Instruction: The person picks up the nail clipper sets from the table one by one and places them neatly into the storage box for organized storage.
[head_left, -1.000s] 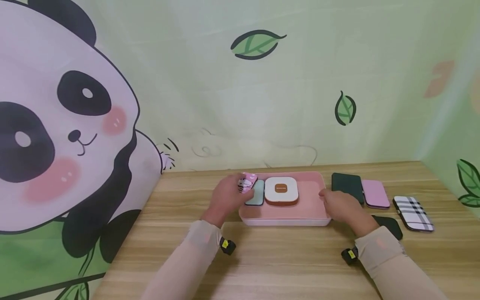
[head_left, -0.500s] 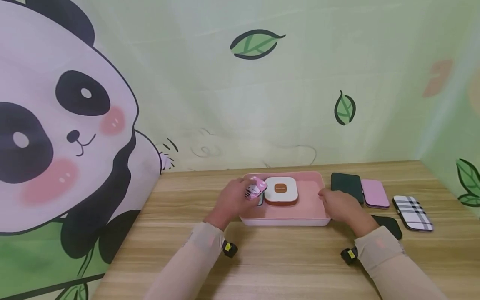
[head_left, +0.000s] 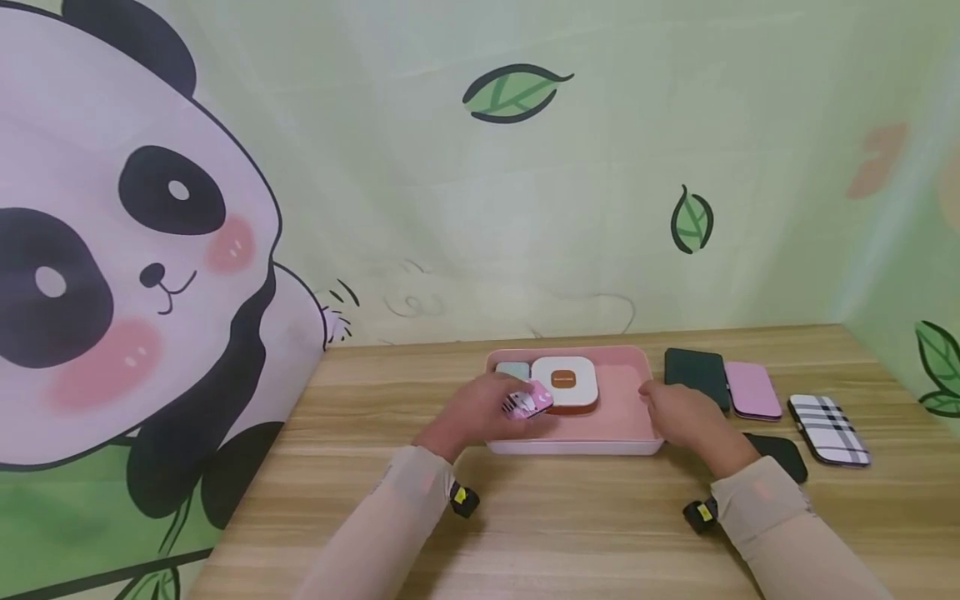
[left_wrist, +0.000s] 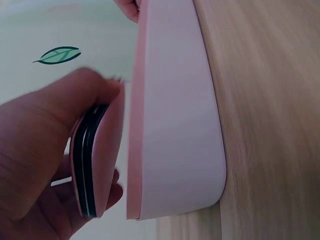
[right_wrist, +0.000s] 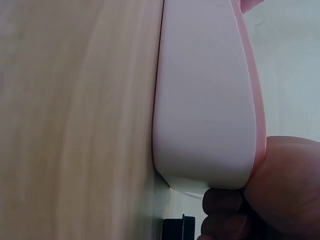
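My left hand [head_left: 487, 410] grips a pink patterned folding compact [head_left: 529, 402] above the front left of a pink tray [head_left: 622, 423]. In the left wrist view the compact [left_wrist: 109, 155] is closed, black-rimmed, and held by its edges between thumb and fingers, just beside the tray wall [left_wrist: 175, 115]. A pale green compact [head_left: 513, 369] lies in the tray's left end, partly hidden by my left hand. Beside it sits a square white-topped box [head_left: 564, 379] with an orange-brown base and label. My right hand [head_left: 682, 410] pinches the tray's right rim, thumb over the top and fingers against the outside.
Right of the tray lie a dark green compact [head_left: 693, 375], a pink one [head_left: 753, 389] and a black-and-white plaid one [head_left: 828, 428]. A black one [head_left: 780, 457] is partly covered by my right forearm. A green panda-print backdrop [head_left: 420, 208] stands behind the wooden table [head_left: 570, 517].
My left hand has carried the pink patterned compact right and toward the tray's front, uncovering the far end of the pale green one. My right hand stays on the tray rim.
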